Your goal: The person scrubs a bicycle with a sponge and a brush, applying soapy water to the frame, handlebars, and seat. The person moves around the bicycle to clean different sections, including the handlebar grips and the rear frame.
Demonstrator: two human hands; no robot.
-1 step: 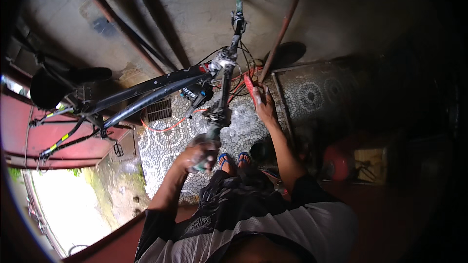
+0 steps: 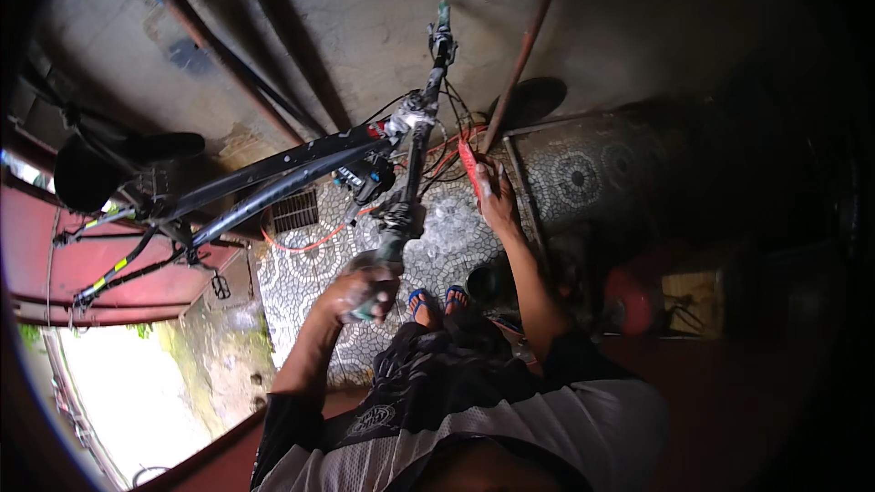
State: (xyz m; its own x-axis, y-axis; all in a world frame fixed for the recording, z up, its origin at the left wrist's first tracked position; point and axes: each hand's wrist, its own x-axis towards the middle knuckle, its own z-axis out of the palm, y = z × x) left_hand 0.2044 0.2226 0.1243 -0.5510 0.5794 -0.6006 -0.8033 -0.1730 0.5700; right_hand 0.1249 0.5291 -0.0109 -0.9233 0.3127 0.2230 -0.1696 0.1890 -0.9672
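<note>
A dark bicycle frame [image 2: 273, 173] without wheels in view hangs across the left and middle, with white foam [image 2: 415, 111] on its stem. The handlebar [image 2: 416, 164] runs from far to near, with a greenish grip [image 2: 444, 14] at its far end. My left hand [image 2: 362, 290] is closed round the near grip, slightly smeared by motion. In my right hand [image 2: 497, 193], right of the handlebar, is a long, flat red object [image 2: 469, 164], perhaps a brush; its underside is hidden.
Rusty poles [image 2: 529, 46] lean at the grey wall [image 2: 383, 0]. An orange hose [image 2: 314, 244] lies on the patterned tile floor [image 2: 296, 287] near a drain grate [image 2: 293, 210]. A dark bucket [image 2: 486, 284] stands by my feet. A red rounded thing [image 2: 631, 299] sits in shadow at right.
</note>
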